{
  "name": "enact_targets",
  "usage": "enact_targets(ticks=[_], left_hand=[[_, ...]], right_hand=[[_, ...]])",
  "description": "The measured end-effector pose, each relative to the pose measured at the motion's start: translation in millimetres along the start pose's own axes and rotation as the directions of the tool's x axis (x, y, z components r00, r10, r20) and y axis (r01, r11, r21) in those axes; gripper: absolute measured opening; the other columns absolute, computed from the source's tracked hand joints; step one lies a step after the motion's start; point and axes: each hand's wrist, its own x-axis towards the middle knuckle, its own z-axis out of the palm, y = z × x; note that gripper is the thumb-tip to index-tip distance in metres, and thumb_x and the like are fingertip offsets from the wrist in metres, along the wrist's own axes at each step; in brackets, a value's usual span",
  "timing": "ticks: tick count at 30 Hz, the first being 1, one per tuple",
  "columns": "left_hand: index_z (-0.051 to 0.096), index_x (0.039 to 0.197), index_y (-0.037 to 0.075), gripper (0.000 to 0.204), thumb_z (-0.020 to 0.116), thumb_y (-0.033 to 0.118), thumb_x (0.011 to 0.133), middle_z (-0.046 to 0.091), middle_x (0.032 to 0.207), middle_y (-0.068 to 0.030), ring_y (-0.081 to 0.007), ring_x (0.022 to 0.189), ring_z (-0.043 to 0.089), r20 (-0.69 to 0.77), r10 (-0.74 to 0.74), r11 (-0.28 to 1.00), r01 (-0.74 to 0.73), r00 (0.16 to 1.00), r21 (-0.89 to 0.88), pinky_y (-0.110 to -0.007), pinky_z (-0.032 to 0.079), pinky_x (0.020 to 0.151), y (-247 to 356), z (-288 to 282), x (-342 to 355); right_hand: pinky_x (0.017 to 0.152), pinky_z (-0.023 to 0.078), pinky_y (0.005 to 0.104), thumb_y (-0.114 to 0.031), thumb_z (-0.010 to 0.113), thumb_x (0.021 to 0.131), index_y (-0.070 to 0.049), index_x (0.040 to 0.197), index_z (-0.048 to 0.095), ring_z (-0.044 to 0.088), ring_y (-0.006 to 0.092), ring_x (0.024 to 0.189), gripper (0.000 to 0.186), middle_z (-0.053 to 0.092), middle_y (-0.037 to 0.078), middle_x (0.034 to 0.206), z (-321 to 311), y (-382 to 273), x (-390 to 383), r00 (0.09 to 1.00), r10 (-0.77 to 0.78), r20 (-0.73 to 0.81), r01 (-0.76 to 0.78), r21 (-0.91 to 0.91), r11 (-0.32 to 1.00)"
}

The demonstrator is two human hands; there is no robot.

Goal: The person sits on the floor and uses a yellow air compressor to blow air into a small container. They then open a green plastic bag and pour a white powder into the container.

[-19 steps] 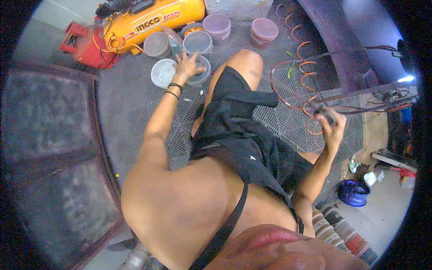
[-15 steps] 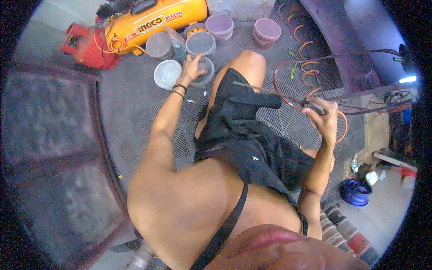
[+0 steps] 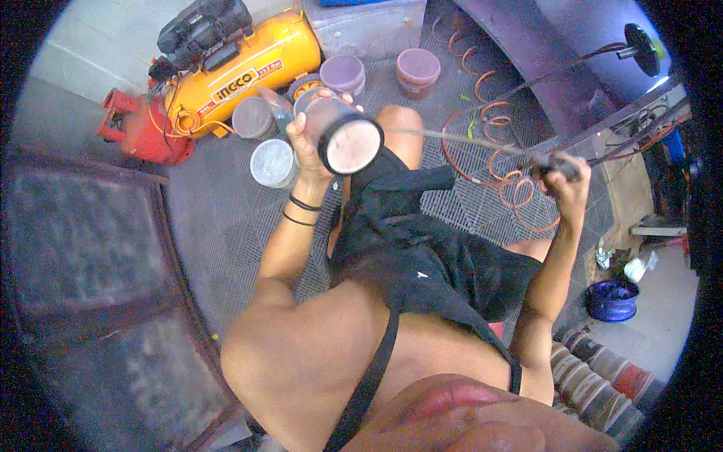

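My left hand grips a clear cylindrical container, raised and tilted so a black-rimmed round end with a pale surface faces me. My right hand is closed on a dark handled tool with a long thin rod reaching left toward the container; whether its tip touches is unclear, as it is blurred. Below and left of the held container stand a pale-filled tub and a grey tub. A clear bottle or bag sits between them. My black apron covers my lap.
An orange compressor, red gas cylinder, purple tubs and grey crate stand ahead. Coiled orange hose lies right, near a dark curved panel. A dark framed panel is left; blue wheel rim and stacked buckets lie right.
My left hand has lifted a container from the group of tubs and tilted it toward me. My right hand has raised the tool, its rod now level and pointing left.
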Motion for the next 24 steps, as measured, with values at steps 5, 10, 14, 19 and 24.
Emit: enact_targets(ticks=[5, 10, 14, 19, 24], left_hand=[[0.049, 0.127, 0.011, 0.042, 0.055, 0.034, 0.092, 0.058, 0.119, -0.0076, -0.0219, 0.112, 0.056, -0.282, 0.318, 0.928, -0.237, 0.905, 0.288, -0.041, 0.047, 0.097, -36, 37, 9], [0.049, 0.13, 0.006, 0.057, 0.054, 0.045, 0.089, 0.058, 0.122, -0.015, -0.0278, 0.113, 0.058, -0.226, 0.242, 0.958, -0.196, 0.944, 0.209, -0.041, 0.047, 0.1, -40, 73, 10], [0.049, 0.127, 0.006, 0.058, 0.052, 0.05, 0.089, 0.058, 0.122, -0.0185, -0.029, 0.111, 0.059, -0.081, 0.188, 0.956, -0.163, 0.979, 0.246, -0.042, 0.05, 0.097, -44, 80, 6], [0.051, 0.122, 0.007, 0.053, 0.061, 0.043, 0.084, 0.058, 0.117, -0.0166, -0.029, 0.106, 0.061, -0.056, 0.097, 0.941, -0.073, 0.994, 0.331, -0.041, 0.053, 0.092, -47, 100, -2], [0.05, 0.122, 0.006, 0.054, 0.06, 0.044, 0.085, 0.058, 0.116, -0.017, -0.0282, 0.106, 0.061, -0.113, 0.115, 0.927, -0.065, 0.987, 0.369, -0.041, 0.054, 0.092, -58, 118, -7]], right_hand=[[0.069, 0.049, 0.0304, -0.041, 0.081, 0.07, 0.001, 0.084, 0.068, 0.067, 0.0205, 0.068, 0.046, 0.07, 0.01, 0.078, -15, 4, -26, 0.986, -0.166, 0.002, 0.166, 0.032, 0.986], [0.064, 0.048, 0.0279, -0.036, 0.085, 0.066, 0.0, 0.089, 0.07, 0.065, 0.0186, 0.066, 0.045, 0.07, 0.01, 0.078, -49, -2, -38, 0.992, -0.098, 0.083, 0.091, 0.086, 0.992], [0.077, 0.044, 0.032, -0.034, 0.087, 0.062, -0.001, 0.09, 0.071, 0.061, 0.0193, 0.078, 0.046, 0.071, 0.008, 0.082, -66, 8, -61, 0.992, -0.077, -0.1, 0.061, -0.156, 0.986], [0.069, 0.047, 0.0312, -0.035, 0.085, 0.062, 0.0, 0.088, 0.07, 0.066, 0.0217, 0.073, 0.046, 0.071, 0.009, 0.08, -76, -14, -65, 0.963, -0.249, -0.1, 0.241, -0.089, 0.966], [0.061, 0.05, 0.03, -0.036, 0.082, 0.063, 0.001, 0.086, 0.068, 0.069, 0.0245, 0.068, 0.045, 0.069, 0.011, 0.076, -79, -33, -66, 0.824, -0.563, 0.06, 0.566, -0.083, 0.82]])
